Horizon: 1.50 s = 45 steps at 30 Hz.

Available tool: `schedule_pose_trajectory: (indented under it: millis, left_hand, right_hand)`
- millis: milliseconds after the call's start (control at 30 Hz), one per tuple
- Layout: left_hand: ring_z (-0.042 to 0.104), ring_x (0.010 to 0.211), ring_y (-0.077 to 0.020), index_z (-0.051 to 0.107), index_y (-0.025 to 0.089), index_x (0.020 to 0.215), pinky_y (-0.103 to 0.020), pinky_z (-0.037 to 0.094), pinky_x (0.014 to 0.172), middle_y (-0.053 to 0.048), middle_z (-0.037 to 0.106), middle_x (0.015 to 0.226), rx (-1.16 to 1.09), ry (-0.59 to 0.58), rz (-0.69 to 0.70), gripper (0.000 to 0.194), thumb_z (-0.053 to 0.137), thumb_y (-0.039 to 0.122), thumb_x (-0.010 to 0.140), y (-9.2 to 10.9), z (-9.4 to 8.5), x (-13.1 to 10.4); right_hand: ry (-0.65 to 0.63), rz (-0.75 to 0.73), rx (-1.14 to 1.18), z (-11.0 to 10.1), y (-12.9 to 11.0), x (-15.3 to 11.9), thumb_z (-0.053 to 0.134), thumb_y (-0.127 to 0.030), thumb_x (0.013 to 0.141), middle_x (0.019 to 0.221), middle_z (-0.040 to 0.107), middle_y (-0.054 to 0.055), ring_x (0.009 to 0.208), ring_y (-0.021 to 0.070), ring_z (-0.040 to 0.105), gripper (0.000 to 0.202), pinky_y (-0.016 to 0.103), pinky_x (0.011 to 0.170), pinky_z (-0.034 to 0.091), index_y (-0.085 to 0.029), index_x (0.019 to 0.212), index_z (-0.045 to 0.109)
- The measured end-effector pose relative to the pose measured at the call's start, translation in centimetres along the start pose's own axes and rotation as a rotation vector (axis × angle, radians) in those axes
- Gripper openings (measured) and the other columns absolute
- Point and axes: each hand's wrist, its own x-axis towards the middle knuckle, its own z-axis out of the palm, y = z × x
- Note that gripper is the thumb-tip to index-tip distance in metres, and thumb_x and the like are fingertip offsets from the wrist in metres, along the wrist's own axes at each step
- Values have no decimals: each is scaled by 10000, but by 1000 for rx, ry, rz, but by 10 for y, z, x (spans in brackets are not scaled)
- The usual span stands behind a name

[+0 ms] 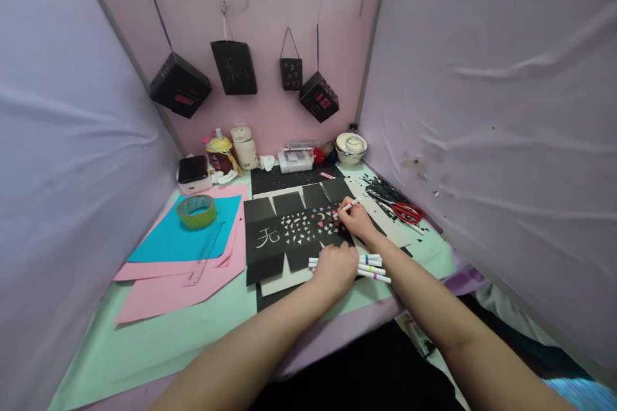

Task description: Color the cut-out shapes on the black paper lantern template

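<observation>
A black cut-out sheet [270, 207] with flaps along its edges lies on pale paper [284, 279]. It bears a character at its left, white cut shapes in the middle, and a moon with coloured stars and hearts at its right. My right hand [355, 219] is closed round a white marker [351, 203] with a pink band, over the sheet's right part. Its tip is hard to see. Closed over a bunch of white markers [373, 268], my left hand [337, 268] rests at the sheet's near edge. Bands on the markers are green, yellow and purple.
To the left, a tape roll [196, 212] sits on blue paper [154, 237] over pink sheets, with a clear ruler [205, 255]. Red-handled scissors [407, 212] and black scraps lie right. Behind stand a bottle [245, 148], a clear box [295, 160] and bowls [351, 149]. Black boxes [180, 85] hang above.
</observation>
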Motion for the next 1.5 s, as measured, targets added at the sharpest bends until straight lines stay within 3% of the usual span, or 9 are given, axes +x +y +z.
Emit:
schedule_pose_trajectory:
  millis: [400, 600, 1500]
  left_hand:
    - [557, 702, -209, 519, 122, 824, -345, 434, 645, -101, 571, 815, 1, 1, -5, 159, 363, 94, 814, 0, 2, 0]
    - [559, 714, -204, 519, 122, 827, -340, 434, 655, -101, 569, 827, -1, -2, -13, 151, 369, 106, 819, 0, 1, 0]
    - [562, 734, -213, 513, 118, 842, -354, 428, 662, -111, 568, 841, -14, -28, 0, 154, 362, 94, 825, 1, -2, 0]
  right_hand:
    - [-7, 3, 55, 1, -2, -1, 429, -219, 722, 530, 531, -43, 500, 115, 483, 52, 228, 527, 352, -203, 673, 443]
    - [78, 6, -39, 0, -1, 1, 432, -213, 714, 526, 503, -40, 507, 118, 456, 63, 235, 527, 339, -203, 652, 436]
    - [51, 1, -33, -2, -3, 0, 431, -230, 709, 527, 506, -36, 517, 122, 457, 71, 235, 530, 332, -205, 642, 433]
